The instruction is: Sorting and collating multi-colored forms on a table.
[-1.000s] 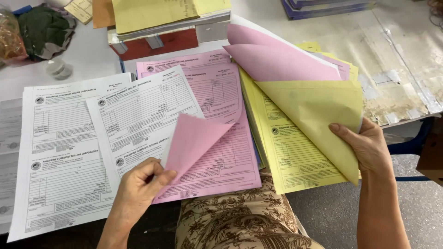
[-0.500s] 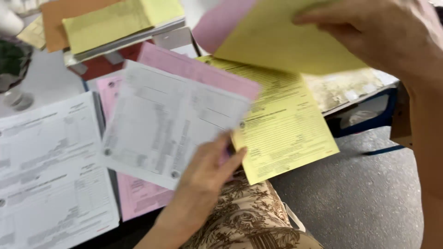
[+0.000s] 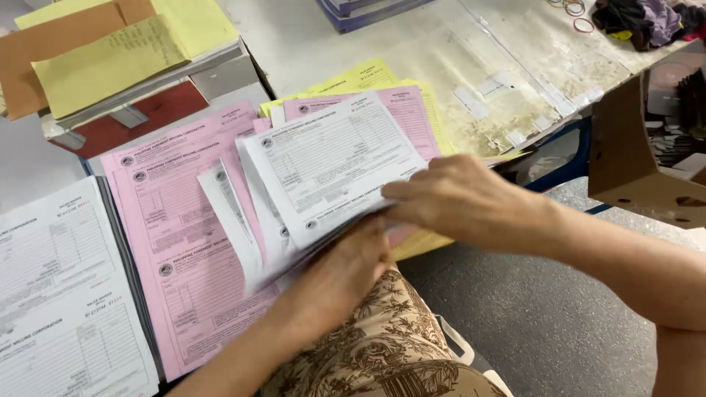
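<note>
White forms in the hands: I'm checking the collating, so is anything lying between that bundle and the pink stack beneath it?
Nothing visible does. The left hand and right hand grip the fanned white forms directly over the pink stack, whose top sheet shows bare. The part under the bundle is hidden.
</note>
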